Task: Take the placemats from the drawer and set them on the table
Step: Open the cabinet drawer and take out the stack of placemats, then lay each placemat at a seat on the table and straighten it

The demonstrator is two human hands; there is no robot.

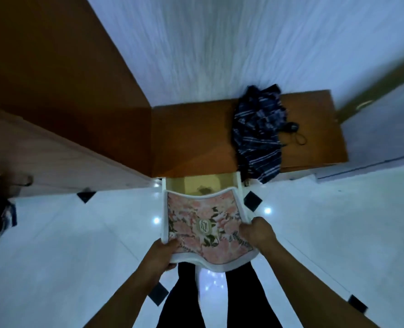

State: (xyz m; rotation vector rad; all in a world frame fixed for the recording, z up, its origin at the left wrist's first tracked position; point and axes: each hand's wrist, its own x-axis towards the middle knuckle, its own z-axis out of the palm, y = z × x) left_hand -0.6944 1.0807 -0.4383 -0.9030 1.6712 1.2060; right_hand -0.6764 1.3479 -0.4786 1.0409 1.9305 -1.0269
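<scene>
A stack of pink floral placemats [203,218] with white borders is held in both hands over the open drawer [201,184]. My left hand [165,254] grips the near left corner. My right hand [258,233] grips the right edge. The mats sag a little in the middle. The drawer is white-sided with a pale yellowish floor, pulled out from a low brown cabinet [191,138]. Its far part shows bare behind the mats.
A dark striped cloth [258,133] and a black cord [295,133] lie on the cabinet top. A tall wooden wardrobe [61,95] stands on the left. The floor is glossy white tile [77,252] with small black diamond insets. My legs are below the mats.
</scene>
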